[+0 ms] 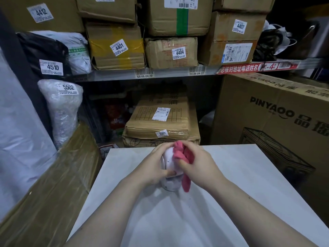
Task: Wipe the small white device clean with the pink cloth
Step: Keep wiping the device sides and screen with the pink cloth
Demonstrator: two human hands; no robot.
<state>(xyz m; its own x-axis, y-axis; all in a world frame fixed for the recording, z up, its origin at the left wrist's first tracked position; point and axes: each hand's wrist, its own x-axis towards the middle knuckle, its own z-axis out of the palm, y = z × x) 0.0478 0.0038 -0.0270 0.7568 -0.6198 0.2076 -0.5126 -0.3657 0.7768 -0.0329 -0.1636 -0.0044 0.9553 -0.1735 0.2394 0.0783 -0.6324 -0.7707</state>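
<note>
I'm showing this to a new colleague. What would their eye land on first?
The pink cloth stands out at centre, bunched in the right hand against the white device, which the left hand grips over the pale table. Behind them, numbered boxes crowd the shelf, and a big PINYAOO box stands at the right.

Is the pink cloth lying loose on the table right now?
No, the right hand grips the pink cloth against the small white device, which the left hand holds.
</note>
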